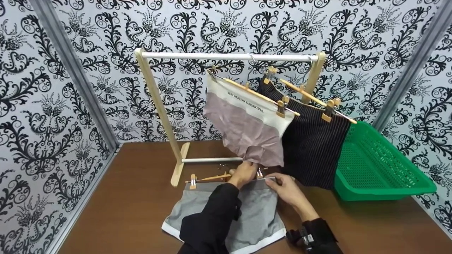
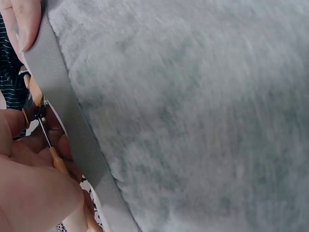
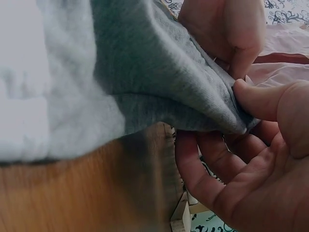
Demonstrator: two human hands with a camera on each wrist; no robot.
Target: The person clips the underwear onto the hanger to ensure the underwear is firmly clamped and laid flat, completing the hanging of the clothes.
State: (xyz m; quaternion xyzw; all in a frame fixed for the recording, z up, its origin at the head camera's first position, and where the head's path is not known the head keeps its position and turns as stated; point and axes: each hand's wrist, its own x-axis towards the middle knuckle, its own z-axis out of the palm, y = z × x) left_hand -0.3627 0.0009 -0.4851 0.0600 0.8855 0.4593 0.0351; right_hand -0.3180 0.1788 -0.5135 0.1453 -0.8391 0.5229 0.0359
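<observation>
A grey garment point(image 1: 259, 204) with a white hem lies flat on the table, its waistband toward the rack. Along that waistband runs a wooden clip hanger point(image 1: 212, 177), with its left clip point(image 1: 192, 181) on the cloth. My left hand point(image 1: 244, 173) grips the hanger's right end; in the left wrist view its fingers pinch the right clip point(image 2: 35, 104) beside the waistband edge. My right hand point(image 1: 287, 190) pinches the waistband's right corner between thumb and fingers, plain in the right wrist view point(image 3: 251, 159). Whether the right clip's jaws have cloth between them is hidden.
Behind my hands stands a wooden rack with a white rail point(image 1: 197, 55). A pink-and-white garment point(image 1: 247, 123) and a black striped garment point(image 1: 312, 148) hang from it on clip hangers, low over my hands. A green basket point(image 1: 385, 192) stands at the right.
</observation>
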